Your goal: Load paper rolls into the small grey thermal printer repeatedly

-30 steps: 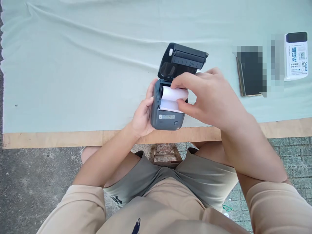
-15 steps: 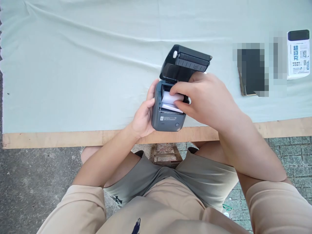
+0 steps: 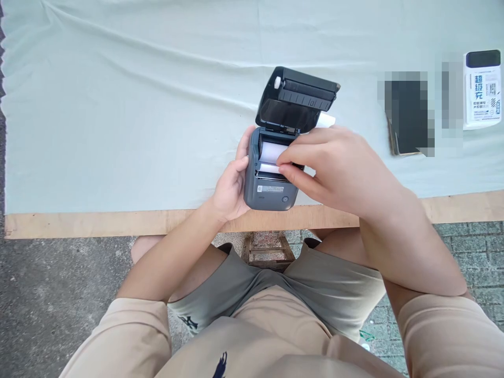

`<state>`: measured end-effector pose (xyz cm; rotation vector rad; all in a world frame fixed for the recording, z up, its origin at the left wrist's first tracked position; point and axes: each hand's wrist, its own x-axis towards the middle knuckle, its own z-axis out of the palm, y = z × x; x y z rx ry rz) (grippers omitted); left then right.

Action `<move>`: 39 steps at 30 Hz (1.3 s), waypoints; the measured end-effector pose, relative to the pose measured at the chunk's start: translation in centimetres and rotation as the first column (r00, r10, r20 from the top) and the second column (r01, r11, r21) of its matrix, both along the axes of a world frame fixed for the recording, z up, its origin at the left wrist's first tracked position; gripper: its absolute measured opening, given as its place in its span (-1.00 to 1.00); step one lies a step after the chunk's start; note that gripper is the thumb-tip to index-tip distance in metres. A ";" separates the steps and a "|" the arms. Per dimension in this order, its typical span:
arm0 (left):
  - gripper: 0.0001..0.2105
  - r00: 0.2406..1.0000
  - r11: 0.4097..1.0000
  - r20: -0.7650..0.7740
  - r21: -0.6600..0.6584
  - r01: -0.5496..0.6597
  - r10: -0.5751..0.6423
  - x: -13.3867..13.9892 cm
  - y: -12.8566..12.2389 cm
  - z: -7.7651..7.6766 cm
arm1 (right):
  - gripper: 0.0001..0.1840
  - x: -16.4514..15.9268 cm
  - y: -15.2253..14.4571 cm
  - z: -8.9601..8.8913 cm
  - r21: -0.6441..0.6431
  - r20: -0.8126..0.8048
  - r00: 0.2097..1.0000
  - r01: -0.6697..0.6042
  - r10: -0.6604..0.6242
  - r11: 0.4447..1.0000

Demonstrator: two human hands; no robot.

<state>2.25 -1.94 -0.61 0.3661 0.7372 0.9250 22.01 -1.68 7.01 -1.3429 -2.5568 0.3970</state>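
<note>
Two hands in the head view, and both of them are busy with the same gadget. It's a grey printer [image 3: 258, 197], sitting right by the near edge of the worktop [image 3: 98, 224], more or less centred in front of the person. Can't tell if its underside touches anything. Left hand [image 3: 232, 189] is wrapped around the printer's left side, thumb on the near face, so that one's got a proper hold. Right hand [image 3: 334, 163] comes in from the right with thumb and index finger pinched narrow on the white paper roll [image 3: 270, 152] inside the bay. The lid [image 3: 297, 100] stands up, tipped back at the far end, and the right hand's knuckles are pretty close to its lower right corner. Some white thing [image 3: 326, 121] peeks out just beside there, mostly hidden.

Edges: bare wood strip along the near side, then loads of pale green cloth [image 3: 137, 147] running left and away from the printer, with a few long creases. Over on the right, well apart from the printer, there's a dark slab [image 3: 409, 115], partly pixelated, and beyond it a white power bank [image 3: 482, 89].

Below the worktop: wooden stool [image 3: 268, 265] between the knees, rough concrete [image 3: 59, 294] left, brick paving [image 3: 476, 252] right.
</note>
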 end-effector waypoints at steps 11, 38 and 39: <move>-0.37 0.997 0.998 0.069 -0.048 -0.039 0.042 0.6 0.0 0.8 | -0.70 -0.7 -1.0 0.5 0.104 0.001 1.000 0.026 -0.026 0.994; -0.08 0.986 0.934 -0.034 0.317 0.163 -0.161 -0.9 0.2 -0.9 | -0.76 -1.1 -2.7 -2.7 0.394 -0.069 0.991 -0.080 0.116 0.916; -0.09 0.984 0.933 -0.046 0.313 0.180 -0.174 -1.0 0.2 -1.0 | -0.76 -1.1 -2.6 -2.6 0.396 -0.076 0.990 -0.078 0.117 0.915</move>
